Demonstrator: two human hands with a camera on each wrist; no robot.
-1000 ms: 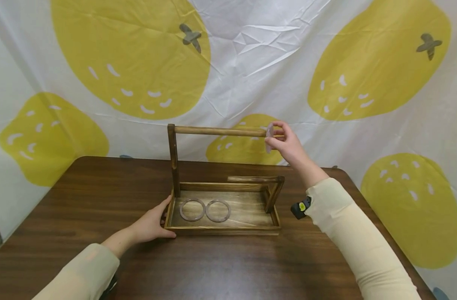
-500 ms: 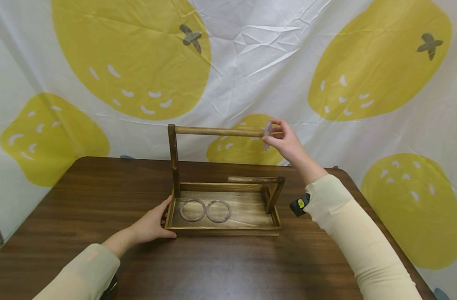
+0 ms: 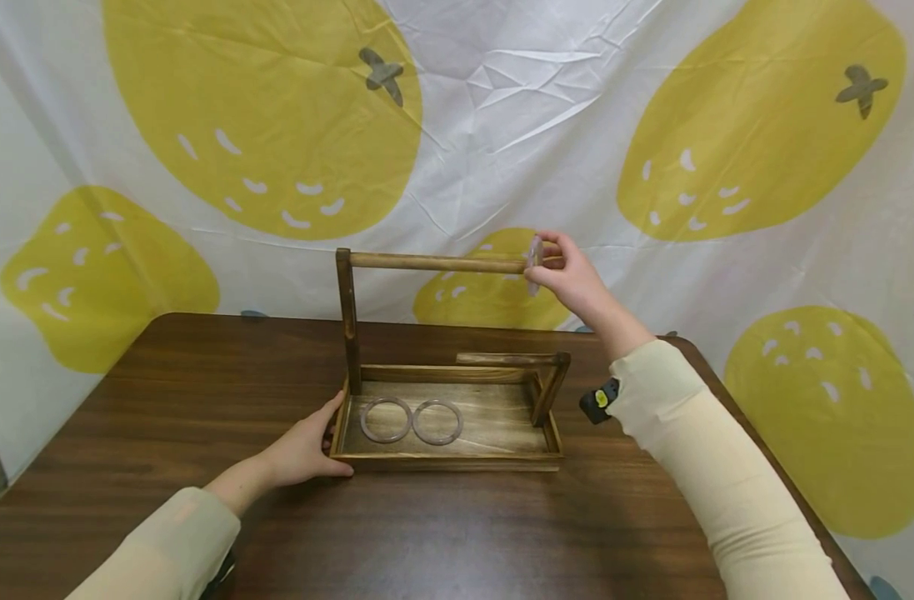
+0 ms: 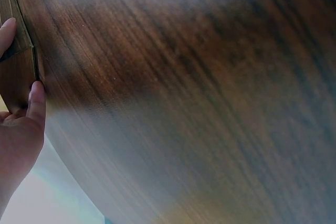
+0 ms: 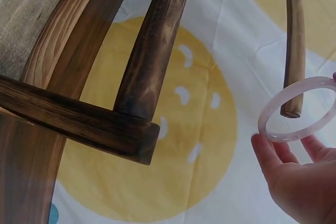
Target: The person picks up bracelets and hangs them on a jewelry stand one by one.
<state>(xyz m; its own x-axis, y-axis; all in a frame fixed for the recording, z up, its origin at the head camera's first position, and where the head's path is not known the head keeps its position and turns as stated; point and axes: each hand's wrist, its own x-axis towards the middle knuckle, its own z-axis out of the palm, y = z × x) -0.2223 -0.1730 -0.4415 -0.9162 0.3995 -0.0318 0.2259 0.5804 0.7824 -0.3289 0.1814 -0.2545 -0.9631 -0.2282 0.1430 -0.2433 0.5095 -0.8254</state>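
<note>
A wooden bangle stand has a shallow tray (image 3: pixel 457 462), a tall upper rod (image 3: pixel 434 262) from its left post and a lower rod (image 3: pixel 505 359) from its right post. My left hand (image 3: pixel 302 450) grips the tray's left end, thumb along the front and fingers at the side. Up at the free end of the upper rod, my right hand (image 3: pixel 574 275) pinches a pale, translucent bangle (image 5: pixel 276 101) between thumb and fingertips. In the right wrist view the rod's tip shows within the bangle's opening. Two similar bangles, one left (image 3: pixel 362 421) and one right (image 3: pixel 460 421), lie flat in the tray.
The stand sits on a dark wood-grain table (image 3: pixel 442 533). Behind the table hangs a white cloth (image 3: pixel 501 167) printed with yellow lemons. The lower rod stands below my right hand, its free end pointing left.
My right hand has shifted slightly left and up, the bangle with it, at the upper rod's end. The left hand and the stand have stayed in place.
</note>
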